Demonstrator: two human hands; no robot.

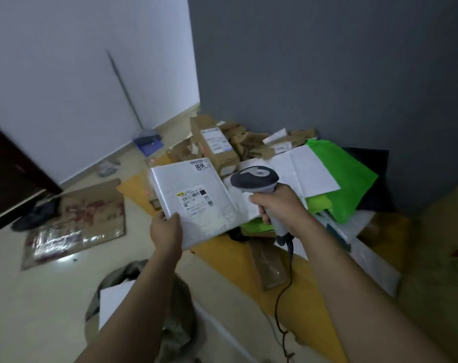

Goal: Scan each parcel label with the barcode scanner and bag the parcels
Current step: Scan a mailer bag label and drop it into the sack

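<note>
Gripping the near corner of a white parcel point(193, 184), the left hand point(166, 231) holds it up flat near the middle of the head view. The parcel's printed label point(195, 202) faces up. At 3 o'clock from the parcel, the right hand point(277, 205) has its fingers point(262, 209) wrapped round the handle of the grey barcode scanner point(254, 179). The scanner's head sits just beside the parcel's right edge, and a dark cable point(281, 299) trails from the handle toward 6 o'clock. From 12 to 2 o'clock behind them lies a heap of cardboard boxes point(214, 145), white mailers point(306, 169) and a green bag point(351, 179). At 7 o'clock, under the left forearm, an open grey sack point(178, 318) holds another white packet point(112, 305). At 9 o'clock a flattened carton point(78, 224) lies on the floor point(39, 310).
</note>
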